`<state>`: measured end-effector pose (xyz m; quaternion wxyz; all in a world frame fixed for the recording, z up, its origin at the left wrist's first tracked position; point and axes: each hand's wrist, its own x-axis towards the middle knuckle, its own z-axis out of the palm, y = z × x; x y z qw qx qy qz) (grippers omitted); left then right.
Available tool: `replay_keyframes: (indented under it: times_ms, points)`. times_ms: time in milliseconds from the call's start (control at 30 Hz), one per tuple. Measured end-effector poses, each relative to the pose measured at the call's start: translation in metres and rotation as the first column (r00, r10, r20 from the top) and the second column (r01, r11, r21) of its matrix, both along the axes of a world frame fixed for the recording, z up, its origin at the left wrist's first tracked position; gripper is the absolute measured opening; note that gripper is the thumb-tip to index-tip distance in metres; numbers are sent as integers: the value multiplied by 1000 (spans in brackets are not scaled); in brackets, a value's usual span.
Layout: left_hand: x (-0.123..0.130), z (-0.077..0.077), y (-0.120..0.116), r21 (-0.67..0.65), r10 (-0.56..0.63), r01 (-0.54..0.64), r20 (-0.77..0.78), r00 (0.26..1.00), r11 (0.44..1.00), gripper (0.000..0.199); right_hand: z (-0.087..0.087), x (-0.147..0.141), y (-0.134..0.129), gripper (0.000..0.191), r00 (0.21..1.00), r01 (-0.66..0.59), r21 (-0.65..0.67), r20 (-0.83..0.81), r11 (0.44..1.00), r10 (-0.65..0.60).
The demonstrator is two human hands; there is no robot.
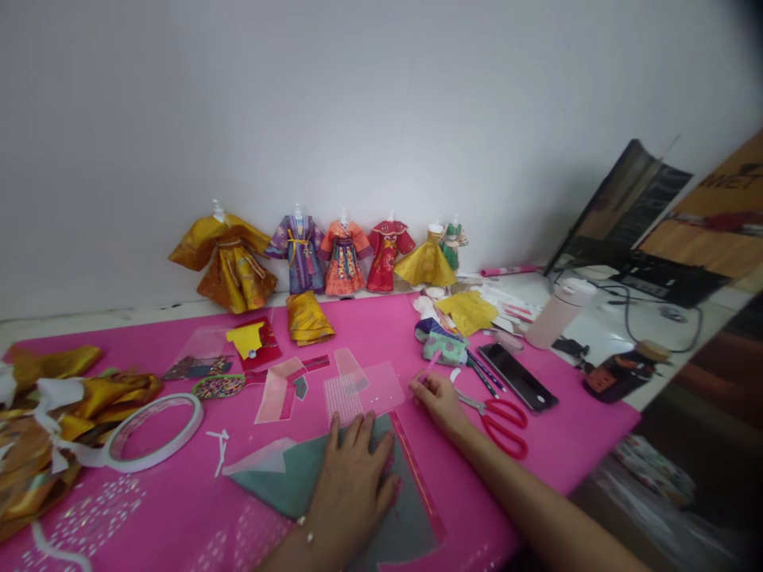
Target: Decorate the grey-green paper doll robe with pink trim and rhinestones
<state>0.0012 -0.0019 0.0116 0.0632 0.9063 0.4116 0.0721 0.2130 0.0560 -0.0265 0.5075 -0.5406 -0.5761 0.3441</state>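
Note:
My left hand (356,469) lies flat, fingers spread, on a grey-green sheet (286,477) that looks like fabric or paper. A red strip with a gold line (417,469) runs along the sheet's right part. My right hand (439,400) is closed in a pinch around a slim pinkish, pen-like stick (430,364), just beyond the sheet. Past my left fingertips are a dotted sheet (342,399) and pale pink cut pieces (274,389). Red-handled scissors (504,425) lie right of my right hand.
Doll-sized dresses, among them a gold one (235,266), line the wall. At left are a tape roll (155,433) and gold fabric scraps (113,401). A phone (517,377), a pale bottle (560,314) and a dark jar (623,373) stand or lie at right.

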Motion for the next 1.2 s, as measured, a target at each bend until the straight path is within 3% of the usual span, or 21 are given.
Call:
replay_keyframes:
  times_ms: [1200]
  points:
    - [-1,-1,-2,-8,9,-8,19,1000,1000,49,-2,-3,0,37,999,17,-4,-38,1000,-17]
